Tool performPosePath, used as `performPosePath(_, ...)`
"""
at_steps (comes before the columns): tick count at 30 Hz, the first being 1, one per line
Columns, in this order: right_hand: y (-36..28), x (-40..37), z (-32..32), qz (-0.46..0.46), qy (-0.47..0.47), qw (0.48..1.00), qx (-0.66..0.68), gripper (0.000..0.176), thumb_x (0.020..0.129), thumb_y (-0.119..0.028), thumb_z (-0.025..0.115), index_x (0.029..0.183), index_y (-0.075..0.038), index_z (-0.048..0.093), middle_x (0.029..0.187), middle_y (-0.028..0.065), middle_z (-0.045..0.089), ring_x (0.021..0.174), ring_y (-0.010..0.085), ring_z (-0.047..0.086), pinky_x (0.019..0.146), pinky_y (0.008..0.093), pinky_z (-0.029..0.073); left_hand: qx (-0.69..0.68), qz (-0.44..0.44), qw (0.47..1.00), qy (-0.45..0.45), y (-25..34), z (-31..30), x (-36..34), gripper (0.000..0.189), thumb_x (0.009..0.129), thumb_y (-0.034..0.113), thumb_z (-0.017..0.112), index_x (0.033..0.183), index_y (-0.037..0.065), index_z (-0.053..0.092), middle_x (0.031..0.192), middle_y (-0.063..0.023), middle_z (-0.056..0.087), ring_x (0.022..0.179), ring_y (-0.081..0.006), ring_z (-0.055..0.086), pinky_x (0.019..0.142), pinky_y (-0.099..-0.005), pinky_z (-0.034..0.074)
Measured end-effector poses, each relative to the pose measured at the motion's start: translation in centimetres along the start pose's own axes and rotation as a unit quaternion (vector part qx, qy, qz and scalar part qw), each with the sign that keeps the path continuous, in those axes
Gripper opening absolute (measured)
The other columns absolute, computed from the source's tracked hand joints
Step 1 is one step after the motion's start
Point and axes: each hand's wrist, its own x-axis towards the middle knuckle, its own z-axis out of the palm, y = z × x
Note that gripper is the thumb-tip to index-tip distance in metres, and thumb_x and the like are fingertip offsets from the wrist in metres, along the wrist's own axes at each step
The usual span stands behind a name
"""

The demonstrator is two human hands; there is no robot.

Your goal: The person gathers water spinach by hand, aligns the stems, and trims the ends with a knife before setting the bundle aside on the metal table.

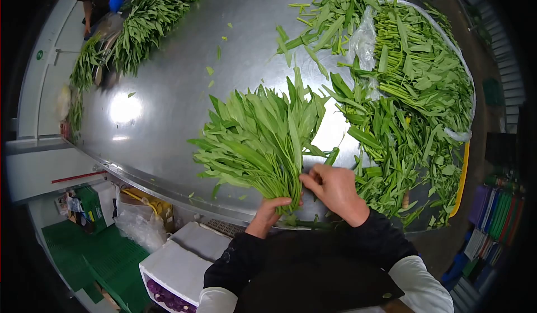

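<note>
Steel table (168, 89) fills the view, shiny, with a few loose leaves on it. Your left hand (267, 213) is closed around the stem end of a bunch (260, 140) of long green leaves. The leaves fan up and away from that grip and lie on the steel. Your right hand (335, 190) sits just right of the grip, fingers curled onto the same stems. Further right of the grip lies a heap (417, 106) of greens on clear plastic (363, 36). Far beyond the grip, another person's blue glove (116, 1) is beside a row of greens (148, 19). Below your grip, off the table, stands a white box (179, 260).
</note>
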Motion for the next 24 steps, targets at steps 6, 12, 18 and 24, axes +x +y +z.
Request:
performPosePath(6,-1.0,1.3,3.5,-0.191,0.072,0.979,-0.01,0.017,0.079,-0.019,0.066,0.09,-0.007,0.061,0.078,0.0085,0.059,0.063,0.0278,0.061,0.052,0.0378,0.045,0.03,0.04,0.995,0.086,-0.8,-0.2,-0.4,0.053,0.067,-0.003,0.069,0.117,-0.001,0.052,0.104,-0.0103,0.061,0.094,-0.0239,0.061,0.082,-0.0381,0.051)
performPosePath(12,-0.5,0.7,3.2,-0.233,0.022,0.972,0.008,0.018,0.078,-0.015,0.064,0.092,-0.008,0.056,0.079,0.0086,0.052,0.065,0.0322,0.058,0.053,0.0414,0.044,0.028,0.036,0.996,0.078,-0.2,0.6,-0.5,0.056,0.066,-0.006,0.069,0.119,0.0,0.051,0.106,-0.0094,0.06,0.093,-0.0226,0.061,0.079,-0.0364,0.052)
performPosePath(18,0.6,0.9,3.7,-0.289,-0.017,0.957,-0.019,0.019,0.077,-0.011,0.063,0.092,-0.009,0.052,0.085,0.0081,0.052,0.064,0.0323,0.057,0.053,0.0421,0.044,0.034,0.021,0.993,0.115,-0.5,0.5,-0.5,0.056,0.065,-0.01,0.066,0.118,0.0,0.052,0.109,-0.0082,0.059,0.099,-0.0219,0.059,0.084,-0.0348,0.05)
performPosePath(24,1.0,1.6,4.1,-0.34,-0.039,0.938,-0.049,0.02,0.075,-0.012,0.063,0.091,-0.01,0.051,0.084,0.0076,0.051,0.06,0.0312,0.055,0.051,0.0403,0.043,0.044,0.026,0.996,0.077,-1.6,-2.3,0.1,0.039,0.071,-0.006,0.061,0.109,-0.003,0.053,0.095,-0.0113,0.063,0.082,-0.023,0.063,0.076,-0.0335,0.052)
